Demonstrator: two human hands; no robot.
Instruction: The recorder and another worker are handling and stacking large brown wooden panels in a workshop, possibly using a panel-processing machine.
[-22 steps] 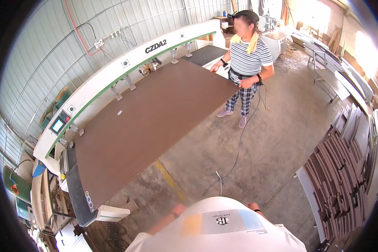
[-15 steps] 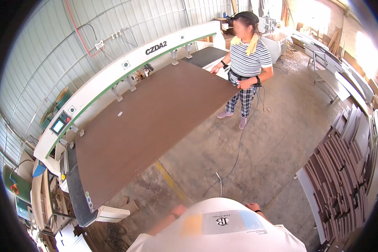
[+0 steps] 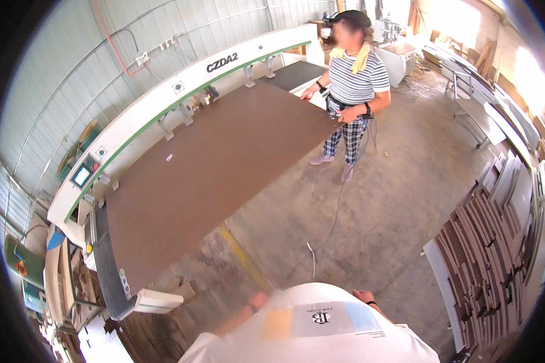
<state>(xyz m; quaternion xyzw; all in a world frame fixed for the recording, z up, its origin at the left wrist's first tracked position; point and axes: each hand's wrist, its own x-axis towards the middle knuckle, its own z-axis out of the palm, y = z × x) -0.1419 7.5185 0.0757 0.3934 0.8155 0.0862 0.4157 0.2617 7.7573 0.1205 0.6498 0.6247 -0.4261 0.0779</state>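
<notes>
My left hand (image 3: pixel 258 300) hangs at the left edge of my white shirt, blurred, its fingers not clearly shown. On the other side of the shirt my right hand (image 3: pixel 363 296) is partly hidden, and a dark band circles its wrist. Neither hand touches the large brown board (image 3: pixel 218 163), which lies on the bed of a long white and green machine (image 3: pixel 163 97) ahead and to the left. At the board's far right corner a co-worker (image 3: pixel 357 78) in a striped shirt holds its edge with both hands. A small white label (image 3: pixel 169 158) sits on the board.
Stacked brown and white panels (image 3: pixel 478 260) lean at the right. A cable (image 3: pixel 342 206) with a white end crosses the concrete floor (image 3: pixel 399 199). A wheeled rack (image 3: pixel 475 115) stands at the far right. Wood scraps (image 3: pixel 82 272) lie at the lower left.
The whole view has shifted slightly. The co-worker bends the head a little more over the board and still holds it. My hands stay about where they were beside my shirt.
</notes>
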